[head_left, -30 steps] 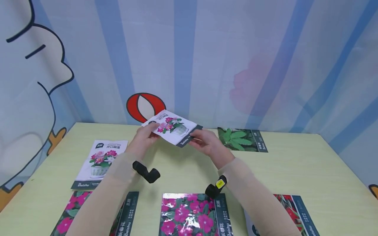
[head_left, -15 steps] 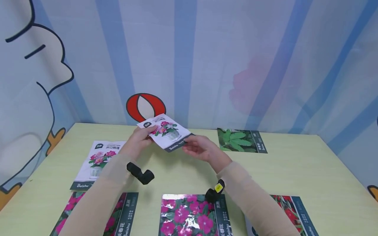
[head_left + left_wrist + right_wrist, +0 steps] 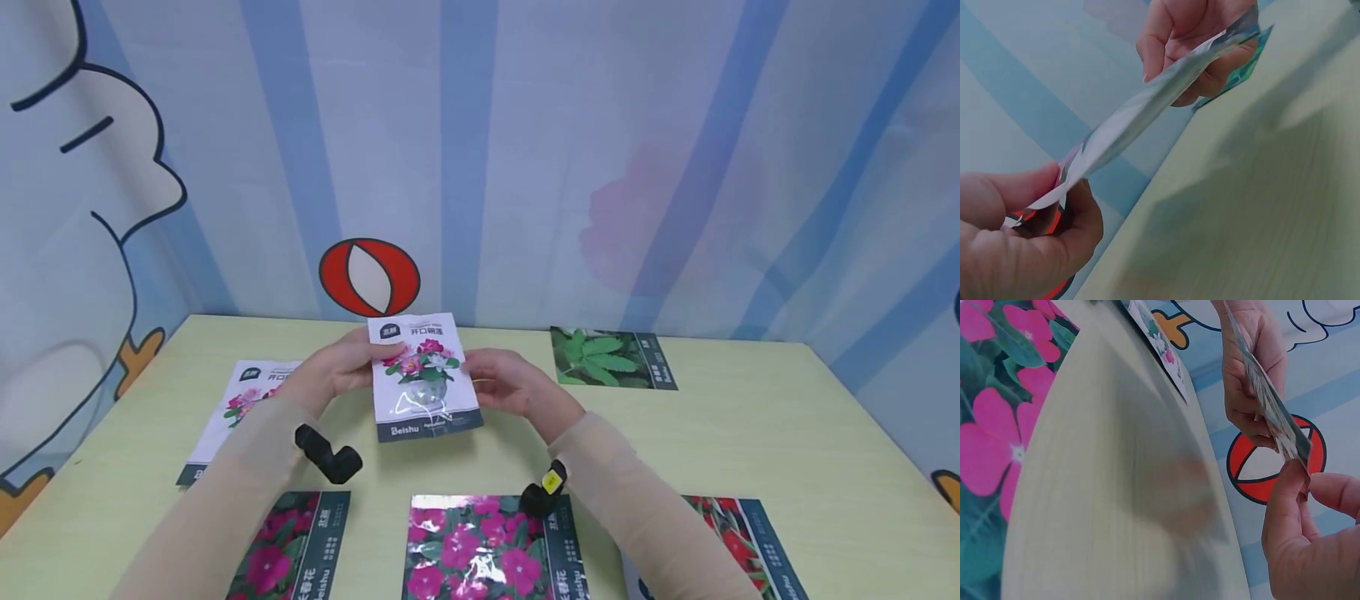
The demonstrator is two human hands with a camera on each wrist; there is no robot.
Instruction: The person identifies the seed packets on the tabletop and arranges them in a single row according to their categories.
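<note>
A white seed packet (image 3: 423, 396), printed with pink flowers in a pot, is held up above the middle of the table, its printed face toward the head camera. My left hand (image 3: 337, 367) pinches its left edge, thumb on the front. At its right edge is my right hand (image 3: 510, 387); the right wrist view shows thumb and forefinger (image 3: 1288, 494) pinching the packet (image 3: 1275, 406) there. Seen edge-on in the left wrist view, the packet (image 3: 1129, 119) spans both hands and looks slightly bent.
Another white packet (image 3: 236, 402) lies at left, partly under the left sleeve. Pink-flower packets lie front left (image 3: 281, 542) and front middle (image 3: 435, 542). A red-printed packet (image 3: 738, 537) is partly behind the right sleeve. A green-leaf packet (image 3: 607, 358) lies at the back right.
The packet has turned from a slant to nearly upright and come lower and nearer. My left hand has moved left and down with it; the right hand stays by its right edge.
</note>
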